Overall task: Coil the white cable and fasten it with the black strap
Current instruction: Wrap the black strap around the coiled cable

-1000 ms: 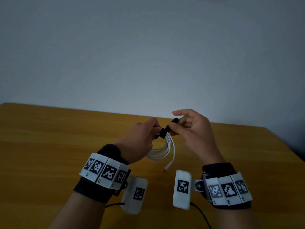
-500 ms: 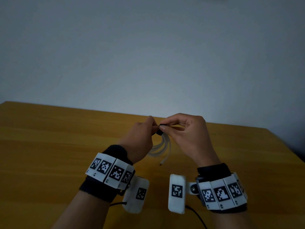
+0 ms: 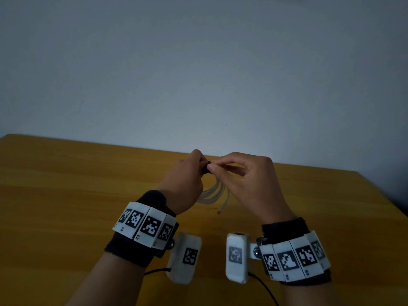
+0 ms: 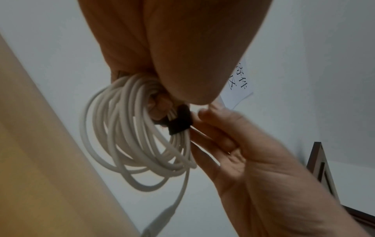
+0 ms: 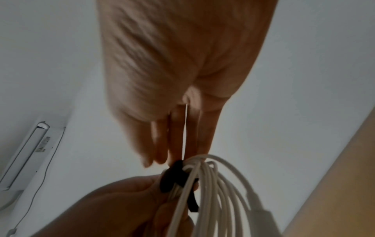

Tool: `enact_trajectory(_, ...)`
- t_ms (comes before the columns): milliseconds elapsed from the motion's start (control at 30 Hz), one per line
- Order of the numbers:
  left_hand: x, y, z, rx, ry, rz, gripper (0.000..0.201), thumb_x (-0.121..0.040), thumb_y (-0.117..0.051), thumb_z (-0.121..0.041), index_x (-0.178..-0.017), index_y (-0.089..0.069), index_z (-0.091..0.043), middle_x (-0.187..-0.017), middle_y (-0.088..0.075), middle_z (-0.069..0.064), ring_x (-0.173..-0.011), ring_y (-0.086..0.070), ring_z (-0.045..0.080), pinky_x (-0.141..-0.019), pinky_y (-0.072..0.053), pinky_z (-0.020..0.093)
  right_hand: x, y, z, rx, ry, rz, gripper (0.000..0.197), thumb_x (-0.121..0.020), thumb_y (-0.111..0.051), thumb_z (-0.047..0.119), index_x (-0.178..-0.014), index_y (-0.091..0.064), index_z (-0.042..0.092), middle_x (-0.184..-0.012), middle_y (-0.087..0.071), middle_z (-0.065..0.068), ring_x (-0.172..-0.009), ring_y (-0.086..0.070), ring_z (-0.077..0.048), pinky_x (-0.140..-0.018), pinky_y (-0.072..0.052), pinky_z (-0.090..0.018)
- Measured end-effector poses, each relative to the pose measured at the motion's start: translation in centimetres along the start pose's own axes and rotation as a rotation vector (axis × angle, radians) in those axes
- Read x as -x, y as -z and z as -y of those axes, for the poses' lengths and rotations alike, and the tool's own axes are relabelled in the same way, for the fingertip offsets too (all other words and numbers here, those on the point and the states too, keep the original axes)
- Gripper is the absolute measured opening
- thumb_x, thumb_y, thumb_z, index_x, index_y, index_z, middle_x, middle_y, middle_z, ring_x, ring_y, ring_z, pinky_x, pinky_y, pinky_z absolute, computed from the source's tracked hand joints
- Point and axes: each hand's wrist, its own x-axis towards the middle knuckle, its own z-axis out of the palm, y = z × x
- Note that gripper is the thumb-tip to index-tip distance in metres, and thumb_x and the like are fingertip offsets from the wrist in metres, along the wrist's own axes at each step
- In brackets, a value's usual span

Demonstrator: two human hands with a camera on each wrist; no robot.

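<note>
Now: closing the black strap (image 4: 179, 122) around the coiled white cable (image 4: 129, 141).
My left hand (image 3: 184, 181) pinches the coil above the table (image 3: 66, 195); my right hand (image 3: 249, 184) pinches the strap. Best pressed flat, snug, overlapping fully.

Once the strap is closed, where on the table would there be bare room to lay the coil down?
Bare wood lies on the table left of the left hand, and right of the right hand. It is crowded between the hands, where the white cable hangs.
</note>
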Motion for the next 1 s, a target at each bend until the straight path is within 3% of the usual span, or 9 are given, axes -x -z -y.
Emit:
enact_trajectory(100,0.1,-0.1,-0.4,-0.037,-0.021,0.022,0.008,-0.101,-0.04,-0.009,-0.099,-0.048,-0.012,-0.072,-0.051,-0.003,-0.057,-0.042,0.01,-0.047,-0.023,0.022,0.0,0.1,-0.3,-0.041,-0.057,-0.028,0.013,-0.083,-0.085,0.011,-0.096,-0.082,0.011,-0.091,-0.08,0.005,-0.089,-0.076,0.0,-0.083,-0.058,-0.014)
enact_trajectory(300,0.2,-0.3,-1.0,-0.023,-0.06,0.038,0.009,-0.102,-0.038,-0.011,-0.1,-0.047,-0.013,-0.076,-0.056,0.003,-0.057,-0.045,0.013,-0.047,-0.028,0.026,-0.1,0.4,-0.5,0.028,-0.106,0.0,0.016,-0.085,-0.085,0.015,-0.099,-0.081,0.019,-0.096,-0.077,0.009,-0.093,-0.074,-0.002,-0.083,-0.061,-0.02)
enact_trajectory(433,0.4,0.1,-1.3,0.053,-0.105,0.013,0.017,-0.105,-0.033,-0.023,-0.099,-0.047,-0.014,-0.085,-0.064,0.012,-0.07,-0.057,0.031,-0.062,-0.048,0.053,-0.1,0.6,-0.3,0.052,-0.151,0.051,0.021,-0.087,-0.082,0.02,-0.107,-0.077,0.025,-0.092,-0.075,0.02,-0.089,-0.072,0.01,-0.075,-0.056,-0.009)
enact_trajectory(533,0.6,0.4,-1.6,0.093,-0.121,0.013,0.024,-0.105,-0.03,-0.03,-0.098,-0.048,-0.015,-0.085,-0.064,0.013,-0.074,-0.059,0.036,-0.066,-0.049,0.057,-0.1,0.8,-0.2,0.001,-0.147,0.007,0.022,-0.086,-0.083,0.02,-0.108,-0.081,0.019,-0.093,-0.08,0.012,-0.085,-0.074,0.008,-0.075,-0.057,-0.01)
enact_trajectory(633,0.7,0.6,-1.7,0.14,-0.128,0.019,0.033,-0.105,-0.027,-0.034,-0.096,-0.049,-0.012,-0.08,-0.061,0.01,-0.07,-0.056,0.03,-0.063,-0.047,0.051,-0.1,0.8,-0.1,-0.04,-0.147,-0.022,0.023,-0.086,-0.082,0.013,-0.109,-0.082,0.019,-0.093,-0.081,0.012,-0.085,-0.076,0.004,-0.077,-0.059,-0.015)
enact_trajectory(733,0.8,0.7,-1.9,0.144,-0.12,0.064,0.032,-0.103,-0.031,-0.037,-0.101,-0.051,-0.012,-0.074,-0.054,-0.006,-0.061,-0.05,0.005,-0.054,-0.038,0.019,0.0,0.8,-0.1,-0.061,-0.154,-0.014,0.024,-0.087,-0.081,0.013,-0.11,-0.082,0.02,-0.095,-0.082,0.01,-0.087,-0.077,0.001,-0.08,-0.062,-0.02)
enact_trajectory(767,0.7,0.6,-1.9,0.14,-0.111,0.075,0.031,-0.103,-0.034,-0.037,-0.104,-0.052,-0.012,-0.076,-0.055,-0.008,-0.062,-0.051,0.001,-0.054,-0.039,0.015,0.0,0.8,-0.2,-0.065,-0.155,-0.009,0.025,-0.087,-0.08,0.012,-0.111,-0.082,0.02,-0.096,-0.082,0.009,-0.088,-0.077,0.001,-0.08,-0.062,-0.021)
enact_trajectory(900,0.5,0.2,-1.6,0.103,-0.095,0.032,0.023,-0.103,-0.04,-0.032,-0.105,-0.052,-0.012,-0.077,-0.058,-0.005,-0.058,-0.049,0.007,-0.051,-0.037,0.016,-0.1,0.8,-0.2,-0.085,-0.149,0.014,0.03,-0.087,-0.08,0.008,-0.115,-0.08,0.017,-0.102,-0.081,0.006,-0.091,-0.077,-0.001,-0.082,-0.061,-0.02)
enact_trajectory(1000,0.4,0.3,-1.4,0.077,-0.102,-0.008,0.017,-0.103,-0.042,-0.026,-0.1,-0.049,-0.011,-0.069,-0.051,-0.008,-0.054,-0.045,0.008,-0.049,-0.035,0.016,-0.1,0.8,0.0,-0.091,-0.17,0.045,0.032,-0.088,-0.08,0.013,-0.119,-0.078,0.021,-0.102,-0.078,0.015,-0.092,-0.074,0.006,-0.08,-0.057,-0.011)
